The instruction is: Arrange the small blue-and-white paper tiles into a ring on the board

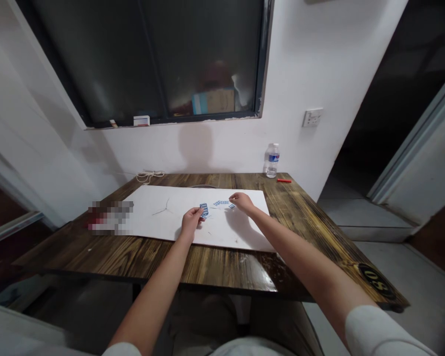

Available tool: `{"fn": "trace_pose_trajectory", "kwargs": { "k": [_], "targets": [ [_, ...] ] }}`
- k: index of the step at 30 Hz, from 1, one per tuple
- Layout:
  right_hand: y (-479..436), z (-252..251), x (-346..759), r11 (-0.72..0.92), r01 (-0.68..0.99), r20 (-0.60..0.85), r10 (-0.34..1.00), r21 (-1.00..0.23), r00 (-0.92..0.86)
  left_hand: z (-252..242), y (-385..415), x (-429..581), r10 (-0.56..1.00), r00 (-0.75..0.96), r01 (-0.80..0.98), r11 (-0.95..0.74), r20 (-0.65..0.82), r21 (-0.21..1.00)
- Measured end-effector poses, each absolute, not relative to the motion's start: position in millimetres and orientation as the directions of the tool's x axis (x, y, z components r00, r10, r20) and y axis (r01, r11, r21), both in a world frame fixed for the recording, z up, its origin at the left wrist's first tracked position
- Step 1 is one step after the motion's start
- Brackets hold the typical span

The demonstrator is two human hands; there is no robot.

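Watching from my remote station, I saw the two bare hands apart but close together, out over the middle of a white sheet of board [241, 232] that lay flat on a dark-stained plank tabletop [207, 267]. The left hand [191, 222] came in low with the wrist bent, its fingertips [199, 211] at a small stack of blue-and-white printed strips [204, 210], which stood at about two o'clock from it. I could not tell whether it was clamped on them or only touching. The right hand [242, 201] reached in with the arm stretched long and the wrist dropped, its fingers [235, 198] curled down near a small blue-and-white piece [232, 206], and I could see no clear grip there either. A short row of similar strips [221, 202] lay between the hands, toward twelve o'clock. The pale sheet seemed to serve as a plain ground, since the blue pieces stood out sharply against it, and such small, flat pieces likely called for this low fingertip approach. Faint branching pencil lines [162, 207] ran at nine o'clock from the left hand. Farther off, a coil of white cord [150, 176] sat at eleven o'clock, while a plastic water bottle [272, 160] and a red stick [284, 180] lay at one o'clock, near the wall.
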State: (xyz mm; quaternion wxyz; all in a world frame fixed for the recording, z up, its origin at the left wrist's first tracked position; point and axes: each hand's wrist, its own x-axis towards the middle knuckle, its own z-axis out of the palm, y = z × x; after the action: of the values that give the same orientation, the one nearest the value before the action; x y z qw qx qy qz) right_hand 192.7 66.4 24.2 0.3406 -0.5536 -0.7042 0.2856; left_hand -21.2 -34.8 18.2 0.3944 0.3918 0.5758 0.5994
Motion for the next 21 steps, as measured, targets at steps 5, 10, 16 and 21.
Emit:
{"fn": "trace_pose_trajectory", "kwargs": {
  "k": [5,10,16,21],
  "targets": [
    [83.8,18.9,184.6,0.229,0.696,0.129,0.973,-0.68,-0.194,19.7,-37.4,-21.2,0.928,-0.372,-0.02,-0.025,0.016,0.999],
    [93.8,18.8,179.3,0.219,0.763,0.092,0.974,-0.608,-0.207,18.7,-37.8,-21.5,0.928,-0.373,-0.025,-0.031,0.02,0.999],
    [103.2,17.3,170.9,0.229,0.809,0.045,0.969,-0.542,-0.243,17.1,-37.7,-21.5,0.936,-0.351,-0.033,-0.027,0.014,0.999],
    [114.4,9.7,164.6,0.216,0.838,0.02,0.971,-0.501,-0.238,17.6,-39.5,-21.2,0.941,-0.337,-0.018,-0.025,0.017,1.0]
  ]
}}
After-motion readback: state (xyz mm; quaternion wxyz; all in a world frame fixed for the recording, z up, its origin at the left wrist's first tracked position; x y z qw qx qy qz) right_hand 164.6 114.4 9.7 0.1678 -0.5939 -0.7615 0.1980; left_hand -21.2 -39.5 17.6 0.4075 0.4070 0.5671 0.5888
